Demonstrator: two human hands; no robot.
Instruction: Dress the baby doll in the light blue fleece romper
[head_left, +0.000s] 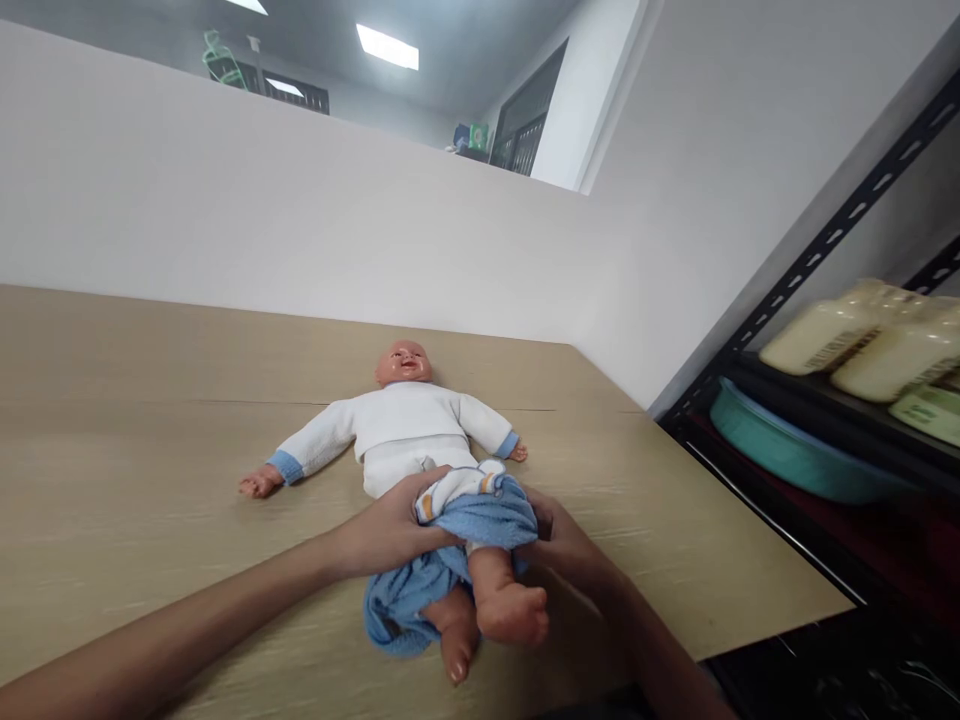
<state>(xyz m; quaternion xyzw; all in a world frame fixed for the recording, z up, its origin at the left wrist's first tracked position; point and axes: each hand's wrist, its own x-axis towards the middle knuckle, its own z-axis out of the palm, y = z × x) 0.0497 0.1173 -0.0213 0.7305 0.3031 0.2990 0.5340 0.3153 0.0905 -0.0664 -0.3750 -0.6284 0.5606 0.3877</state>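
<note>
A baby doll (405,420) lies on its back, head away from me, in a white top with blue cuffs. Blue terry pants (487,515) with a white and orange patterned part are bunched around its legs. Both bare feet stick out toward me, one foot (514,612) raised above the other. My left hand (397,525) grips the bunched pants from the left, thumb on top. On the opposite side, my right hand (559,545) closes on the same cloth, its fingertips partly hidden behind it.
The doll rests on a wooden table (150,480) against a white partition (300,220). To the right stands a black metal shelf (832,240) with pale bottles (825,335) and a teal basin (795,450). The table's edge runs along the right.
</note>
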